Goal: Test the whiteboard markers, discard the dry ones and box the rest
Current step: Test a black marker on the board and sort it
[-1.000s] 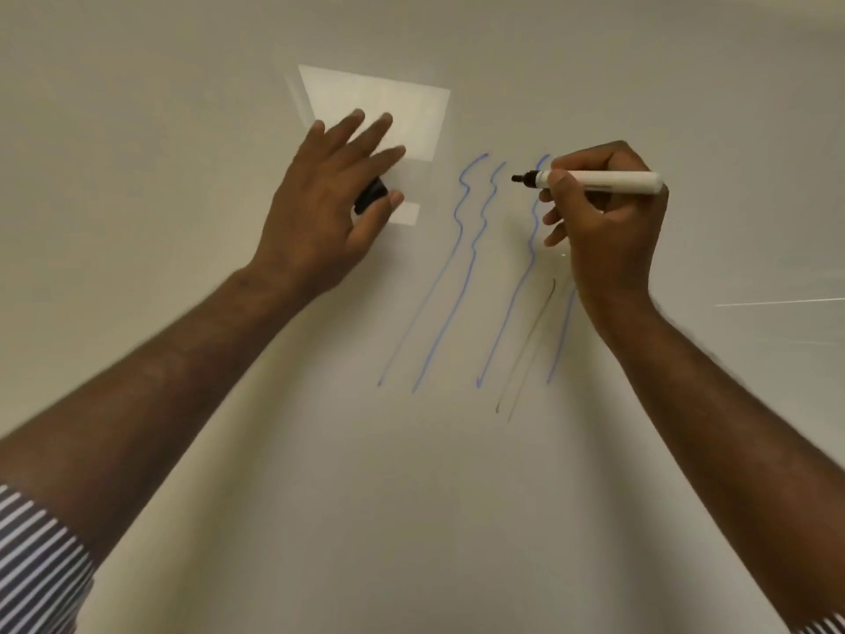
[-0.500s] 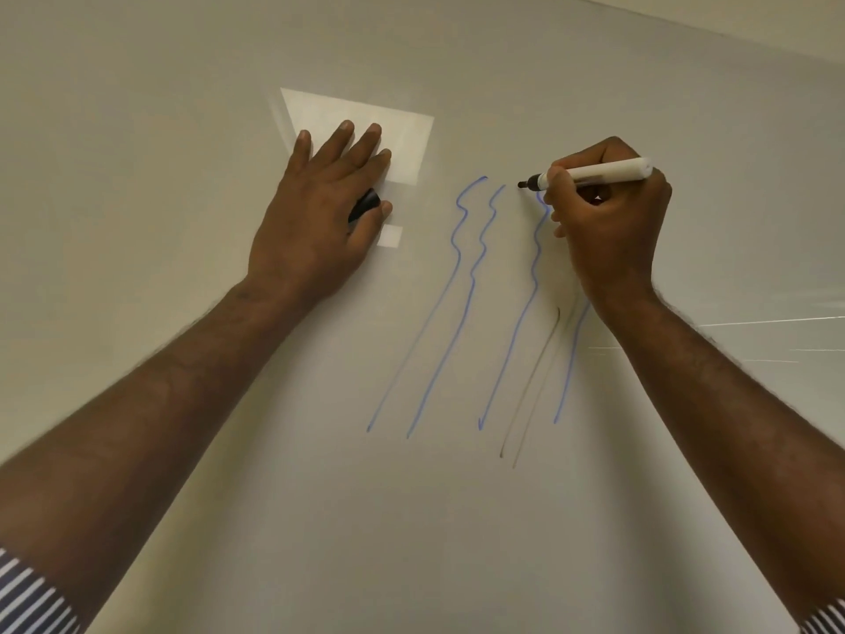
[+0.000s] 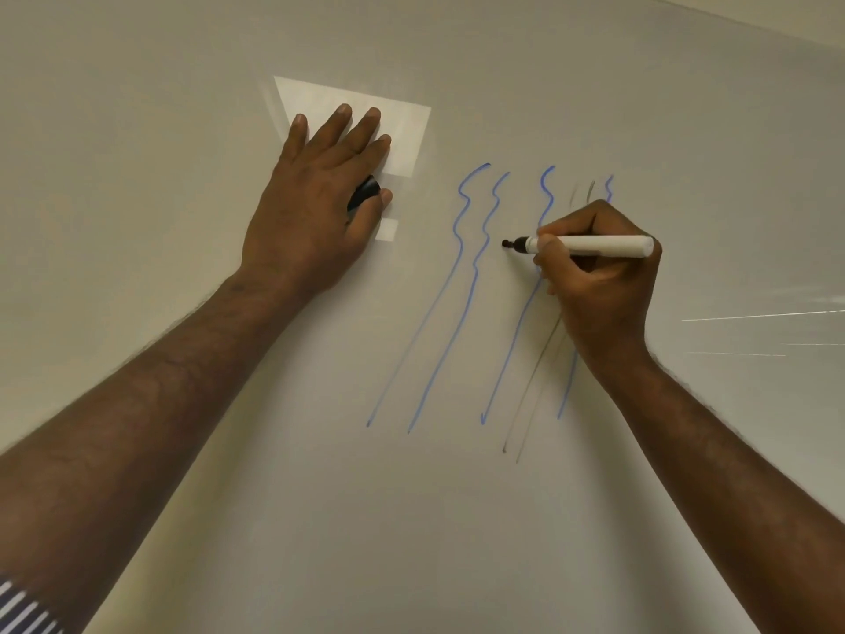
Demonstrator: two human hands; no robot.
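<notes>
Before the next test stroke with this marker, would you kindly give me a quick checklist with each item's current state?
1. Marker gripped in right hand: ok.
2. Cap off, kept in left hand: ok.
3. Tip on the whiteboard: cannot tell.
4. Bare board under the tip, between blue lines: ok.
5. New mark from this marker: none visible, not ok.

black cap (image 3: 364, 193) mostly under left hand (image 3: 315, 208), perhaps pinched
</notes>
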